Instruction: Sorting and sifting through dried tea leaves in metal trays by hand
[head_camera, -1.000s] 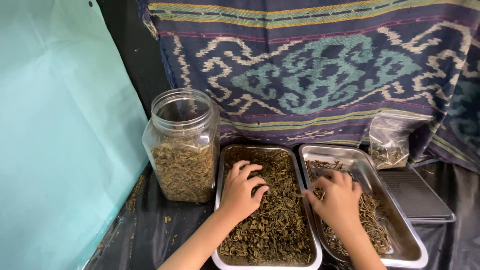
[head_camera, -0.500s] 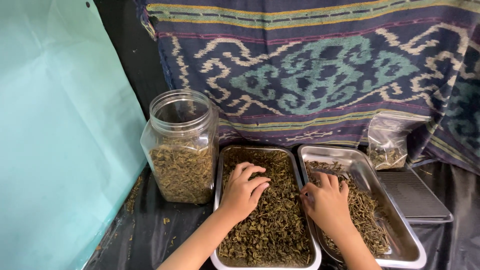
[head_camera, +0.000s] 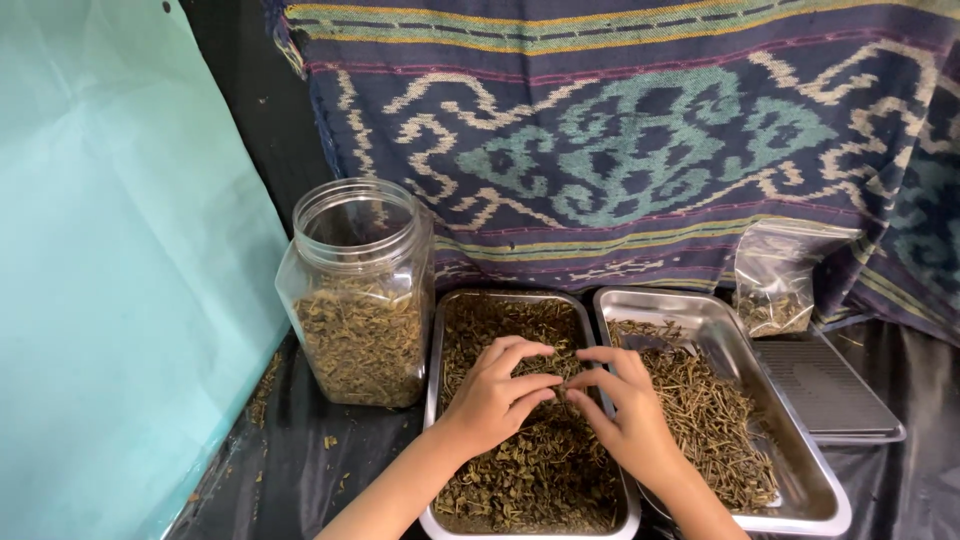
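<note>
Two steel trays lie side by side on a black surface. The left tray (head_camera: 436, 340) is full of dried green leaves (head_camera: 520, 470). The right tray (head_camera: 800, 470) holds dried brown stems (head_camera: 715, 420). My left hand (head_camera: 495, 395) rests on the leaves in the left tray, fingers curled toward the right. My right hand (head_camera: 625, 410) has come over the left tray too, its fingertips meeting those of the left hand above the leaves. Whether either hand pinches a piece is hidden by the fingers.
An open clear plastic jar (head_camera: 358, 290), half full of dried leaves, stands left of the trays. A clear bag (head_camera: 780, 285) with some leaves leans on a patterned woven cloth (head_camera: 640, 150) behind. A flat dark lid (head_camera: 830, 385) lies at right. A teal sheet (head_camera: 110, 280) covers the left side.
My right hand has moved left from the right tray over to the left tray, meeting my left hand. The left hand's fingers have stretched toward it.
</note>
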